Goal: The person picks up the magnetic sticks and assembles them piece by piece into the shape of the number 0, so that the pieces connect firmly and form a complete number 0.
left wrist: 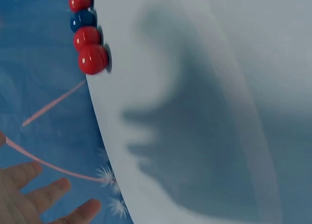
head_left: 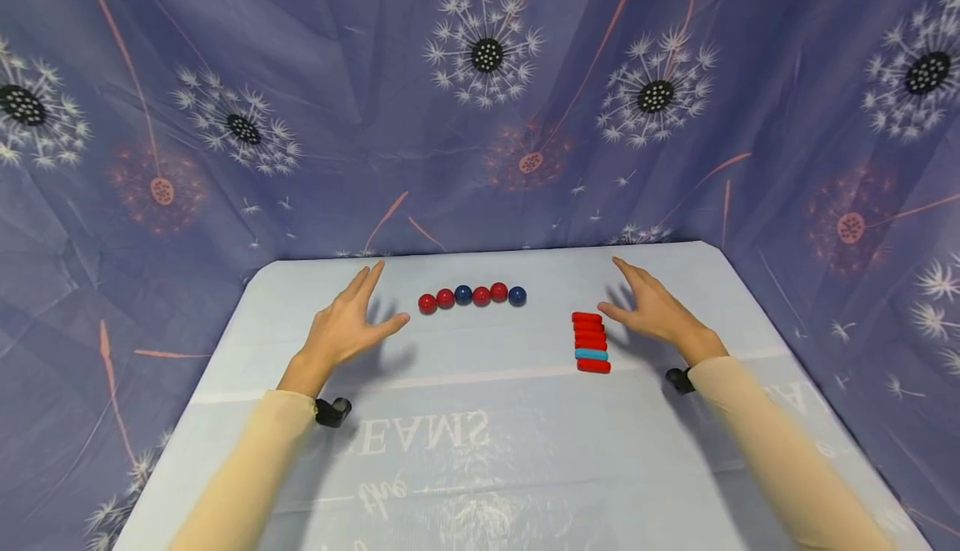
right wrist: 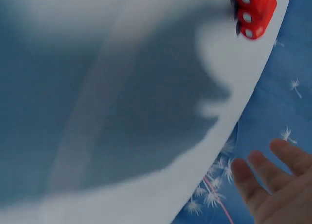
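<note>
left hand (head_left: 347,319): fingers spread, empty, left of ball row (head_left: 472,295)
right hand (head_left: 654,309): fingers spread, empty, just right of bar stack (head_left: 591,341)
worktop (head_left: 480,451): carries both

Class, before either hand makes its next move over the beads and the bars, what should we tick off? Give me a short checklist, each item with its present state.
1. Left hand free, fingers spread, grip holding nothing: ok.
2. Right hand free, fingers spread, holding nothing: ok.
3. Row of balls in one line, four red and two blue, untouched by either hand: ok.
4. Stack of bars lying side by side, red with one light blue bar second from the near end: ok.
5. Whether the hands rest on the table or hover above it: cannot tell; their shadows fall on the cloth.
</note>
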Available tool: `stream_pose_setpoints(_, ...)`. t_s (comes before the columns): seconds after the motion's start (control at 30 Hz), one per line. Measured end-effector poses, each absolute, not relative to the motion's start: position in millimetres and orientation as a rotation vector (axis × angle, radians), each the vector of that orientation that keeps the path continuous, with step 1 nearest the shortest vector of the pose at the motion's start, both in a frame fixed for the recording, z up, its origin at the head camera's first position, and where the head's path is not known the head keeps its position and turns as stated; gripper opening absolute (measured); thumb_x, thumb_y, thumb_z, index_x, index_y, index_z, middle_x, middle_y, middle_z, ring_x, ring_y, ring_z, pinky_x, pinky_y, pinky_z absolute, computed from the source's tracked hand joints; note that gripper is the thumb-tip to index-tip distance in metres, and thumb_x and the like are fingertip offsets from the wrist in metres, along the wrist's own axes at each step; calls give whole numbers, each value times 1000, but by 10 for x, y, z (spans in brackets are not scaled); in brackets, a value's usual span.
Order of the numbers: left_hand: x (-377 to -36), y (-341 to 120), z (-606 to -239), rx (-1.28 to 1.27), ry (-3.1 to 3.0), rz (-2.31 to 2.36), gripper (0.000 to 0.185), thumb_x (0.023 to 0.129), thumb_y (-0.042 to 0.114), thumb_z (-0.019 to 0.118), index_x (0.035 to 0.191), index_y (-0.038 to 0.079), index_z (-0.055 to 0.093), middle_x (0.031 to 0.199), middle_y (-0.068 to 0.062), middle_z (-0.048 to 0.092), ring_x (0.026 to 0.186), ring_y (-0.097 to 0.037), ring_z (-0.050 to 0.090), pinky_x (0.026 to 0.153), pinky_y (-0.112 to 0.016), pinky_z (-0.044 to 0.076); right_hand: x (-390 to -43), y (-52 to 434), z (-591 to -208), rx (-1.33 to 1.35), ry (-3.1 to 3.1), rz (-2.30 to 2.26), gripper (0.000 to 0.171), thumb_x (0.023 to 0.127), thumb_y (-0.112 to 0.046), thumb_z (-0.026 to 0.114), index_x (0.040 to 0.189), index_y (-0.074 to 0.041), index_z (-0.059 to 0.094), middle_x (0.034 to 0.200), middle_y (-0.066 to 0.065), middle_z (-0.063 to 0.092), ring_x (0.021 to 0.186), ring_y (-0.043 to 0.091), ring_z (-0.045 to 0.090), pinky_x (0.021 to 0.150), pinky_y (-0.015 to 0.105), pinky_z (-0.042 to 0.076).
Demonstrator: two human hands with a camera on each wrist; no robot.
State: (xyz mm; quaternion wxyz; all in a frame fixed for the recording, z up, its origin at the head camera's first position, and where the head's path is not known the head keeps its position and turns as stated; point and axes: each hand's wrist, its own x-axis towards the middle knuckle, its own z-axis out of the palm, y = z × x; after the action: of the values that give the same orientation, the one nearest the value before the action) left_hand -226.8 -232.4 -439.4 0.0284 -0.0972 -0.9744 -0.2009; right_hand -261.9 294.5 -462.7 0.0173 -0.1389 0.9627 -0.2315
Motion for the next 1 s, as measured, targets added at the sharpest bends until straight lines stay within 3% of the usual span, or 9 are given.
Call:
stream_pose_setpoints(0.17, -2223, -2118, -4464, -348, -2960, -709, 99, 87, 81, 56, 165, 42, 8, 169, -12, 28, 148, -43, 37, 94, -76, 44, -2581, 2912, -4750, -419, 2916, -795, 93, 98, -56, 62, 165, -12, 17, 160, 26, 35, 144, 47, 38, 113, 70, 32)
stream_pose_setpoints(0.3, -2192, -1920, -4579, -424, -2933, -719, 96, 88, 79, 55, 165, 38, 17, 164, -13, 37, 146, -41, 41, 101, -70, 45, -2570, 2907, -4829, -442, 2921, -856, 79, 101, -40, 64, 160, -4, 26, 145, 32, 49, 127, 48, 53, 105, 67, 42)
stream_pose_setpoints(0.43, -2153, -1738, -4695, -463, -2908, -732, 92, 90, 76, 56, 164, 32, 25, 159, -13, 44, 143, -40, 44, 105, -68, 42, -2572, 2885, -4910, -467, 2923, -873, 70, 101, -29, 64, 156, 1, 32, 133, 30, 56, 113, 42, 60, 98, 60, 48)
stream_pose_setpoints(0.6, -2092, -1508, -4843, -469, -2870, -828, 88, 91, 70, 60, 162, 27, 33, 157, -12, 48, 141, -41, 47, 106, -68, 40, -2575, 2834, -4980, -477, 2906, -874, 64, 101, -25, 63, 152, 2, 38, 127, 26, 61, 107, 37, 63, 93, 55, 52)
stream_pose_setpoints(0.8, -2076, -1272, -4950, -480, -2853, -928, 83, 92, 68, 60, 160, 26, 38, 158, -9, 47, 142, -40, 47, 108, -68, 38, -2586, 2766, -4988, -504, 2921, -868, 40, 102, -17, 60, 137, 3, 57, 109, 17, 67, 95, 29, 63, 87, 49, 53)
stream_pose_setpoints(1.0, -2066, -1137, -4980, -498, -2860, -1008, 80, 93, 68, 58, 158, 26, 41, 158, -6, 48, 146, -35, 44, 110, -70, 35, -2618, 2691, -5014, -554, 2920, -828, 24, 104, -12, 58, 120, 3, 67, 109, 19, 67, 97, 31, 60, 92, 53, 51)
